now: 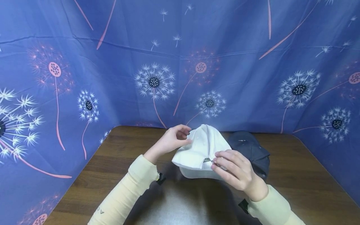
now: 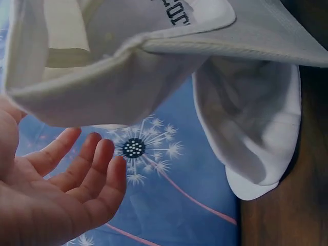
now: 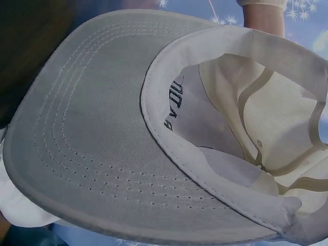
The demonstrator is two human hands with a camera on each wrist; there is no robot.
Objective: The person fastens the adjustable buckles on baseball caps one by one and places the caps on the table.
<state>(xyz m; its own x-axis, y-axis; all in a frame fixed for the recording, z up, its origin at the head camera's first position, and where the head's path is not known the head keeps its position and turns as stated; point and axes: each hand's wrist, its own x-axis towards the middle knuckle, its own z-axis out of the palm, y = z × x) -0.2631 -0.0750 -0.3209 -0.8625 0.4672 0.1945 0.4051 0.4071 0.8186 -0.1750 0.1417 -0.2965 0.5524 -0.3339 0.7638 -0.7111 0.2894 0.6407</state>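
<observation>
A white cap (image 1: 201, 143) with a grey underside to its brim (image 3: 102, 123) is held up in front of me. My right hand (image 1: 239, 170) pinches its near right edge, beside a small gap in the fabric. At the cap's left side is my left hand (image 1: 172, 139), thumb by the crown. In the left wrist view the same hand (image 2: 77, 189) has loosely bent fingers, with nothing between them. The right wrist view looks into the cap, where dark lettering (image 3: 174, 105) shows; my right fingers are hidden there.
A dark cap (image 1: 247, 150) lies on the brown wooden table (image 1: 292, 168), just right of the white one. Another white cap (image 2: 251, 123) sits beyond the held cap in the left wrist view. Blue cloth (image 1: 180, 62) with dandelion prints hangs behind the table and along its sides.
</observation>
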